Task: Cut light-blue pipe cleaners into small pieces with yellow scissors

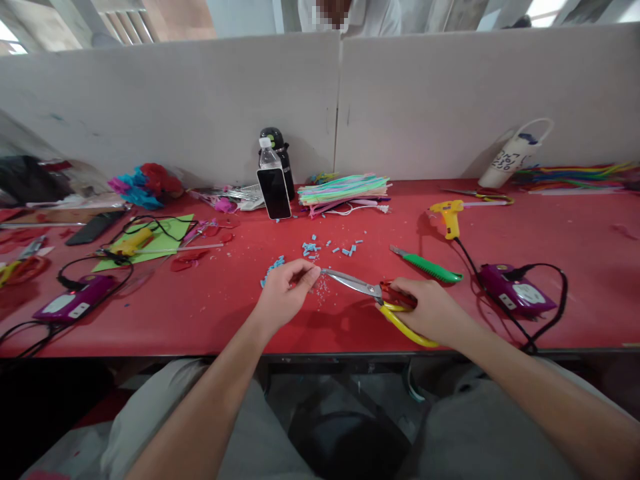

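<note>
My right hand [425, 307] is closed round the handles of a pair of scissors [353, 282] with one yellow and one red grip. The blades point left and meet the fingertips of my left hand [287, 287]. Those fingers are pinched together, and whatever they hold is too small to make out. Small blue pieces [311, 248] lie scattered on the red table [225, 327] beyond the blades, with more of them beside my left hand. Tiny pale bits are strewn under the blade tips.
A green cutter [433, 268], a yellow glue gun [451, 217] and a purple power box [517, 290] with cables lie right. Behind are pipe cleaners [345, 192] and a phone [274, 193] against bottles. Another glue gun [133, 242] lies left. A person sits beyond the partition [200, 107].
</note>
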### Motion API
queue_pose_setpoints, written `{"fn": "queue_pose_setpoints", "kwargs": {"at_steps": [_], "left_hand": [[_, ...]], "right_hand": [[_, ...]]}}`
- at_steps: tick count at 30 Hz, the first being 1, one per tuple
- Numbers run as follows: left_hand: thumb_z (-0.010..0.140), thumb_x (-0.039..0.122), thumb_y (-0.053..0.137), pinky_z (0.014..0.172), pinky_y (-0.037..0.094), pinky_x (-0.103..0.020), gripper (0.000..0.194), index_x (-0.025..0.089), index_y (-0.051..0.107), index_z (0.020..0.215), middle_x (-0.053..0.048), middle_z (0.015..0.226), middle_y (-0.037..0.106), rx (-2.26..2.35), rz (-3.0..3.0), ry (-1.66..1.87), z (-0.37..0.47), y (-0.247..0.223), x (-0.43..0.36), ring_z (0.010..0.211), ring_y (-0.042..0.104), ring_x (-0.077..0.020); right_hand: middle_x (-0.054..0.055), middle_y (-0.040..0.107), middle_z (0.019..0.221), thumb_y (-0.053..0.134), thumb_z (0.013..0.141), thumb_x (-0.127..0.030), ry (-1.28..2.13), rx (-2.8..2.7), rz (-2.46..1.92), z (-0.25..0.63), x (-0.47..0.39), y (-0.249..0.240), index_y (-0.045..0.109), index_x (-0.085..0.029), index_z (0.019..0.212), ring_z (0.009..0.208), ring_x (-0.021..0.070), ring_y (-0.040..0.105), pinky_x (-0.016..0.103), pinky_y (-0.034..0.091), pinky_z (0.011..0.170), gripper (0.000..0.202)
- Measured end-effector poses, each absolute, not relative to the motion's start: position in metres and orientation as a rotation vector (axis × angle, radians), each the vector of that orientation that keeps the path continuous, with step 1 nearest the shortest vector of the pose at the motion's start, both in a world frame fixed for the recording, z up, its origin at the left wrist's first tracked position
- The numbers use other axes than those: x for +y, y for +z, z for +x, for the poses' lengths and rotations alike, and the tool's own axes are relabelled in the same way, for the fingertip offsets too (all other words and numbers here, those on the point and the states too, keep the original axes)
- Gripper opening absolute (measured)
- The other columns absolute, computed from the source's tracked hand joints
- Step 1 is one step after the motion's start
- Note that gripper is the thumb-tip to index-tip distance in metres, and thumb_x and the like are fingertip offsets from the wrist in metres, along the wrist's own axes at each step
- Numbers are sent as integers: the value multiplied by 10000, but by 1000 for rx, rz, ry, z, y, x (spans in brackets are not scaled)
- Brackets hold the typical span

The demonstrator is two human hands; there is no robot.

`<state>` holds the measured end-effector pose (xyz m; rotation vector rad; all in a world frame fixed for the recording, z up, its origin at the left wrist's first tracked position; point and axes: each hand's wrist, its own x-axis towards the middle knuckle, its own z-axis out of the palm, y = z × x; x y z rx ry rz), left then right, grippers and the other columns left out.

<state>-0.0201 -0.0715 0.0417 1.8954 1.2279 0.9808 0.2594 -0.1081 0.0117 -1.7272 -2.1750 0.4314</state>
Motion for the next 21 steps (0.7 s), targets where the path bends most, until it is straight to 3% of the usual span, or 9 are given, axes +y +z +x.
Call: {"fn": "queue_pose_setpoints", "kwargs": {"at_steps": [21], "left_hand": [[892, 365, 540, 598, 423, -222, 249, 160, 628, 780, -3, 662, 594, 1255, 1910, 981, -20, 40, -71, 637, 558, -119]], "right_hand": [[3, 624, 654, 604, 722, -342, 421, -2196, -1748, 259, -108, 13, 557, -225, 721, 591, 149, 536, 253, 276, 524, 126]]}}
